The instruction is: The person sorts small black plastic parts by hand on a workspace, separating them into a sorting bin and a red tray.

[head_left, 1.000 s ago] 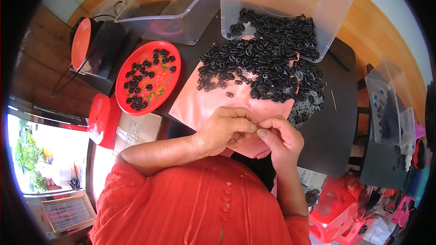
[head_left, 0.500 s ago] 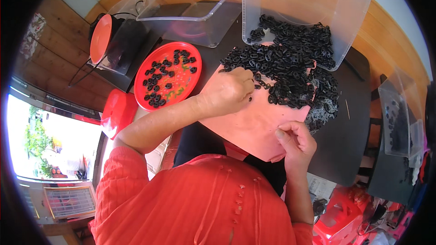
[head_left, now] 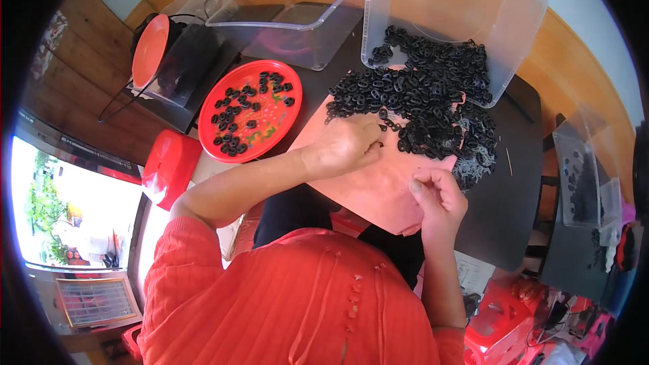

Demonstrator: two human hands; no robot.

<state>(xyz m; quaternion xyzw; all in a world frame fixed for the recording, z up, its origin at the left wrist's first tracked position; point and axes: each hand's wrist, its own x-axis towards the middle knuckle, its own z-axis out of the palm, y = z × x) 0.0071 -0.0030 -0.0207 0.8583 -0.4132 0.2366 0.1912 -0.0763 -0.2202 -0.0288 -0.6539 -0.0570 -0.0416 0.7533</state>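
Observation:
A large pile of small black looped plastic parts (head_left: 399,91) spreads over a pink-orange sheet (head_left: 351,196) on the dark table. My left hand (head_left: 346,145) is closed at the pile's near left edge, its fingers curled downward. A dark bit shows at its fingertips and looks like one of the black parts. Over the sheet's right side, my right hand (head_left: 441,199) has thumb and forefinger pressed together; whatever is between them is too small to make out. Left of the sheet, a red oval plate (head_left: 269,136) holds several black parts, lying apart or in small groups.
A clear plastic bin (head_left: 460,0) lies tipped behind the pile, with black parts spilling from its mouth. Another clear bin (head_left: 284,40) stands at the back left. Grey thin scraps (head_left: 476,169) border the pile's right side. A thin stick (head_left: 509,161) lies farther right. Red stools (head_left: 503,321) stand below right.
My left hand has shifted slightly right and nearer to me, with the dark bit at its fingertips moving along. The right hand stays pinched in nearly the same place. The view has shifted slightly.

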